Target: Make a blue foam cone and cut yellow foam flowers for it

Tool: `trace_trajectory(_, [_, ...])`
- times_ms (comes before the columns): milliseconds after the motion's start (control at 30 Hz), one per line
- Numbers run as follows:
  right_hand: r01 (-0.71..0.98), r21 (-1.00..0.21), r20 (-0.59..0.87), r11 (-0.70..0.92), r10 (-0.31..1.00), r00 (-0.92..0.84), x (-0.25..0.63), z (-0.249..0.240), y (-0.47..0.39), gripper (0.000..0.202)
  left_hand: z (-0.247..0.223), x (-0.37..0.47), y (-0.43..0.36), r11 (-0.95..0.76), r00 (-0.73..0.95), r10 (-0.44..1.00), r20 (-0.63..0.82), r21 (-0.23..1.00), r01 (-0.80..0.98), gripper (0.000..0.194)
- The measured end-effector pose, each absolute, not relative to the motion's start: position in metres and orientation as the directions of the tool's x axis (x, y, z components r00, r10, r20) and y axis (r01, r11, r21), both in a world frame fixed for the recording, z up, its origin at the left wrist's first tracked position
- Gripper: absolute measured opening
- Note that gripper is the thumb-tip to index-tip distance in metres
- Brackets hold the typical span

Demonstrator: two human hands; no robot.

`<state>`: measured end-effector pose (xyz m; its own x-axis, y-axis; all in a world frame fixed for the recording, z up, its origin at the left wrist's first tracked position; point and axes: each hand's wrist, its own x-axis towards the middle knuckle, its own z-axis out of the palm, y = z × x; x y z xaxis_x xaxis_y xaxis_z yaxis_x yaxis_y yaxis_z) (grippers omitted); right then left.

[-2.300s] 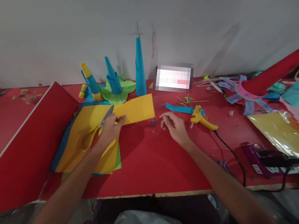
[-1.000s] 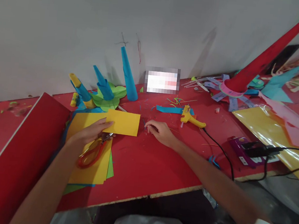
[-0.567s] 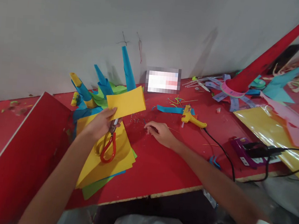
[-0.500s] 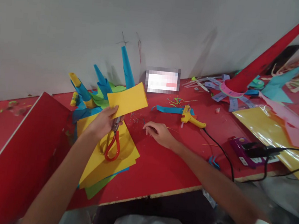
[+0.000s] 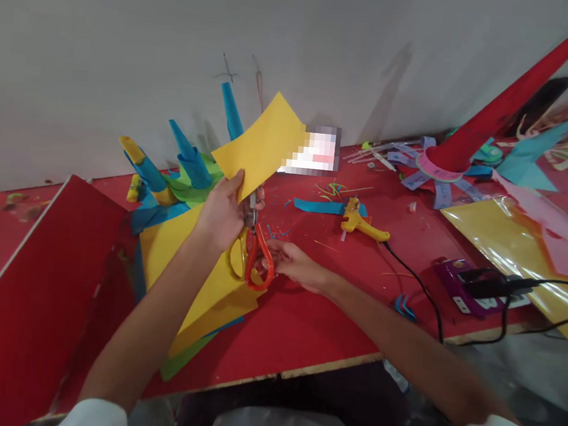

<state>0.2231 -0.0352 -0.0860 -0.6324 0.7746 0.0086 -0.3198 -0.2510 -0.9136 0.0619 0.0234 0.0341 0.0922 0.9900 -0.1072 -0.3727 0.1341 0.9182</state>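
My left hand is closed, pinching a yellow paper piece under the thumb. The same hand also holds a pair of scissors by the blades, so the red and yellow handles hang down towards me. My right hand is beside the red handle, its fingers loosely bent and apart, with some tips hidden behind the loop. Whether they touch the handle is unclear. Below my left hand lies a stack of yellow sheets, with green paper showing underneath.
Blue paper cones stand at the back left, near a red board. To the right lie a blue strip, a yellow glue gun with its cord, and a purple power strip. A red paper cone rises at far right.
My left hand has moved right and up with the paper and scissors, and the paper is now tilted and curved. The scissors' handles have come up to my right hand, which has shifted only slightly.
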Motion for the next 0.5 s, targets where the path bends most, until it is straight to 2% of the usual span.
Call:
trace_trajectory(200, [-0.316,-0.937,0.055,-0.148,0.832,-0.552,0.22,-0.084,-0.034,0.049,0.023,0.08,0.026,0.081,0.017,0.996,-0.082,0.888,-0.453,0.015])
trace_trajectory(367, [-0.366,-0.9,0.019,-0.236,0.817,-0.576,0.216,-0.083,-0.038,0.05,0.018,0.096,0.017,0.0,-0.03,0.999,-0.014,0.908,-0.418,0.022])
trace_trajectory(500, [-0.408,-0.879,-0.033,-0.247,0.885,-0.464,0.217,-0.083,-0.039,0.055,0.001,0.099,0.005,-0.103,-0.137,0.989,0.054,0.918,-0.382,0.031])
